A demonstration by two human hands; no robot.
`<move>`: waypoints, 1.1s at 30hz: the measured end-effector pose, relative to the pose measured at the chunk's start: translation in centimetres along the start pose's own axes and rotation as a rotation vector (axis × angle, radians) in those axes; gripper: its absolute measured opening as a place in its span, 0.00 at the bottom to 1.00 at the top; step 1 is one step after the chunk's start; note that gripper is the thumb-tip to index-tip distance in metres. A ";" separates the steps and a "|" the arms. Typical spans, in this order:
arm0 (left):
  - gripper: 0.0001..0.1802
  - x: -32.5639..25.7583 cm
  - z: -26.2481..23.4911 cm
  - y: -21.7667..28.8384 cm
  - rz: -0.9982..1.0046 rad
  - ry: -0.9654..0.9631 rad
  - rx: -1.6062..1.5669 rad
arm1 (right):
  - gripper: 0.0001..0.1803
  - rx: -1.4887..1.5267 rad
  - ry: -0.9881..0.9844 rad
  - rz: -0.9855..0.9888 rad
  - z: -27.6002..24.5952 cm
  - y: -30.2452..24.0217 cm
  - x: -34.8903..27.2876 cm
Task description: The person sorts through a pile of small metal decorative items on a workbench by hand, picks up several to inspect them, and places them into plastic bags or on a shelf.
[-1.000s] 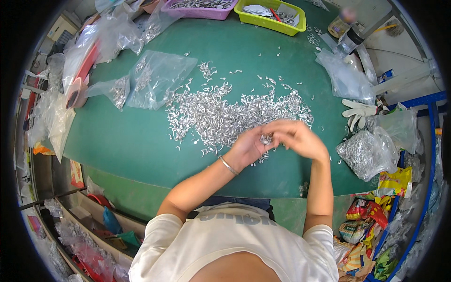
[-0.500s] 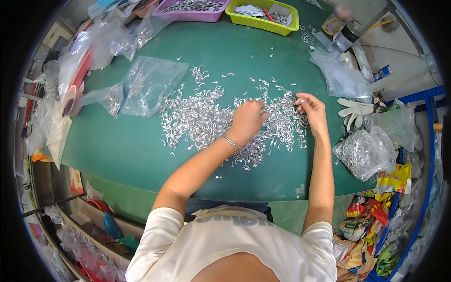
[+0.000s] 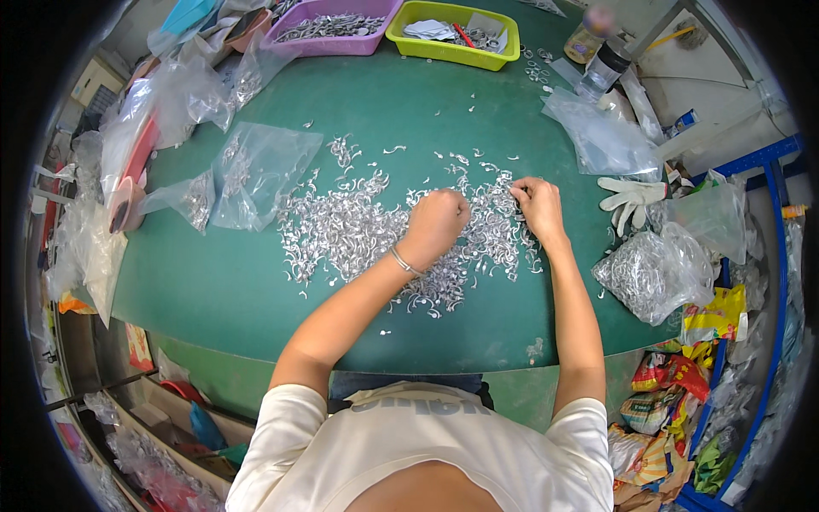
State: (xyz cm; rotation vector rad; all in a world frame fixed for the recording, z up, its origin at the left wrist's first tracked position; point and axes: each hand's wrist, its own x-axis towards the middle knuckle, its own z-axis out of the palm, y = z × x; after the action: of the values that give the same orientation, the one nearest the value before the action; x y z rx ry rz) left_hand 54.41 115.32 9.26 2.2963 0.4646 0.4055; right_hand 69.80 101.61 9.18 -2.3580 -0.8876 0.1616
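Observation:
A wide heap of small curved silver metal pieces [image 3: 350,226] is spread over the green table [image 3: 213,290]. My left hand [image 3: 437,224], a thin bracelet on its wrist, rests as a closed fist on the middle of the heap; what it holds is hidden. My right hand [image 3: 536,205] lies on the heap's right side with its fingers curled down onto the pieces, pinching at them near its far edge.
Clear plastic bags [image 3: 256,171] with metal pieces lie left of the heap. A purple tray [image 3: 333,26] and a yellow-green tray [image 3: 452,34] stand at the far edge. On the right are a white glove [image 3: 627,198], a full bag [image 3: 653,273] and a bottle [image 3: 604,64].
Both hands have moved from the near edge of the heap out onto it. They were together one second ago and are now apart, the right one further right.

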 end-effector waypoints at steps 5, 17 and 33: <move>0.06 -0.3 -1.5 0.0 -0.225 -0.065 -0.688 | 0.14 0.645 -0.157 0.204 -1.8 1.2 -0.1; 0.04 -4.1 -2.1 0.9 -0.041 -0.010 -0.379 | 0.16 0.399 -0.050 0.156 -1.6 2.5 -0.6; 0.10 -4.0 -2.9 -0.4 -0.296 -0.308 -1.156 | 0.16 1.359 -0.175 0.545 -3.8 0.9 -1.0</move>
State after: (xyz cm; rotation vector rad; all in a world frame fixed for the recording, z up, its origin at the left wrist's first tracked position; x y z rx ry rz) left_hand 49.60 115.59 10.34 1.1145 0.2805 0.0974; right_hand 70.70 98.52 11.65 -1.2072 -0.0296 0.8771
